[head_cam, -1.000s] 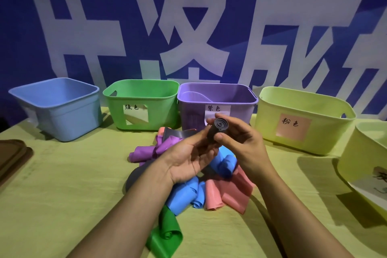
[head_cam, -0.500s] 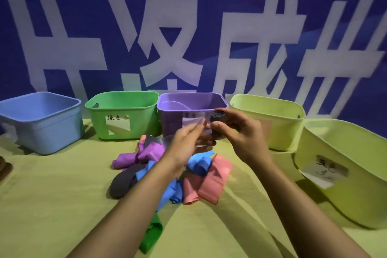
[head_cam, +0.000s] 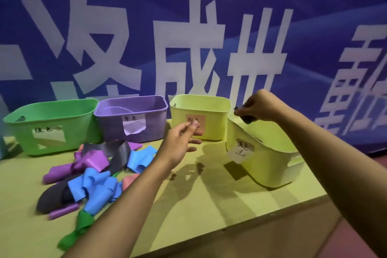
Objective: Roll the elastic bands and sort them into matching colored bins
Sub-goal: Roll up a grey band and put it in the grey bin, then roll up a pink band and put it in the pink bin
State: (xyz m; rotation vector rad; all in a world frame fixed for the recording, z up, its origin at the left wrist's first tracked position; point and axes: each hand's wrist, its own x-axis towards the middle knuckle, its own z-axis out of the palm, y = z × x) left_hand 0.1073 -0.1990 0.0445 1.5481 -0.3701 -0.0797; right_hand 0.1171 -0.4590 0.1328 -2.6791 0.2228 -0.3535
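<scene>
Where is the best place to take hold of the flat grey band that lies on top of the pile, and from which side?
Probably at the far end of the grey band, where the strip rises over the purple bands with its edge free. Come from above and pinch across its width; its near end is tucked under the blue bands.

A dark grey rolled band (head_cam: 247, 119) sits at right of centre, pinched in the right hand (head_cam: 256, 108) over the rim of the nearest yellow-green bin (head_cam: 270, 165), which is tilted and bears a handwritten paper label. At lower left a loose pile (head_cam: 92, 172) of purple, blue, grey, pink and green bands lies on the table. Behind it, in a row from left to right, stand a green bin (head_cam: 52, 128), a purple bin (head_cam: 134, 119) and another yellow-green bin (head_cam: 201, 117), each labelled.
</scene>
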